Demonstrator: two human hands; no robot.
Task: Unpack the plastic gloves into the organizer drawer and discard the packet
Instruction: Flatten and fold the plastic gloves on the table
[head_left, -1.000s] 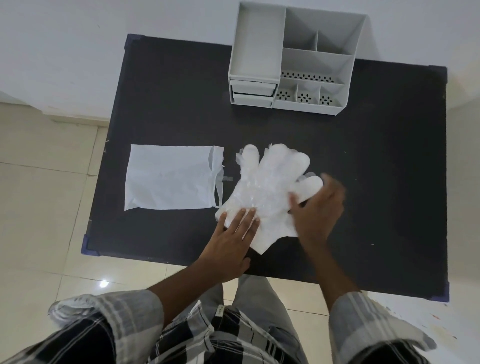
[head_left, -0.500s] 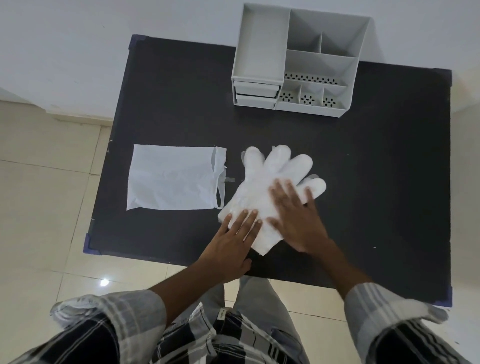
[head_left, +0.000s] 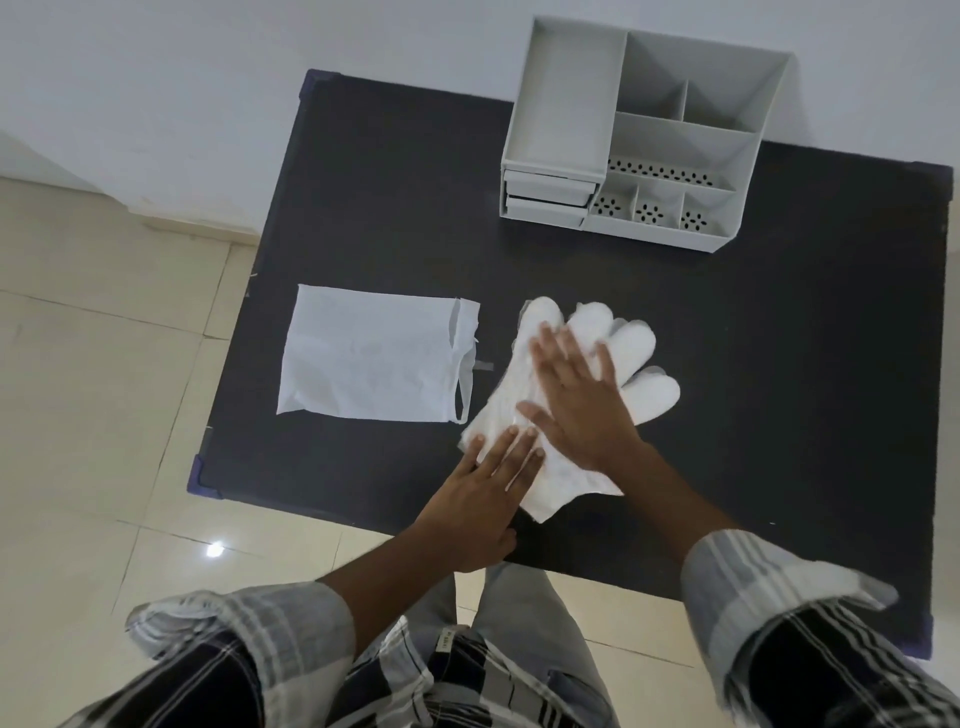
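Note:
A flat stack of clear plastic gloves (head_left: 631, 349) lies on the black table (head_left: 779, 364), fingers pointing away from me. My right hand (head_left: 576, 405) lies flat on the middle of the stack, fingers spread. My left hand (head_left: 480, 491) presses its fingertips on the cuff end near the table's front edge. The empty white packet (head_left: 371, 361) lies flat just left of the gloves, its torn mouth facing them. The grey organizer (head_left: 641, 140) stands at the back of the table, its two small drawers (head_left: 548, 195) shut at the lower left.
A white wall runs behind the table. Beige floor tiles (head_left: 104, 415) lie to the left and below the front edge. The organizer's open compartments hold nothing.
My right hand has slid from the right edge of the gloves onto the stack and forward toward the fingers. My left hand has stayed on the cuff end.

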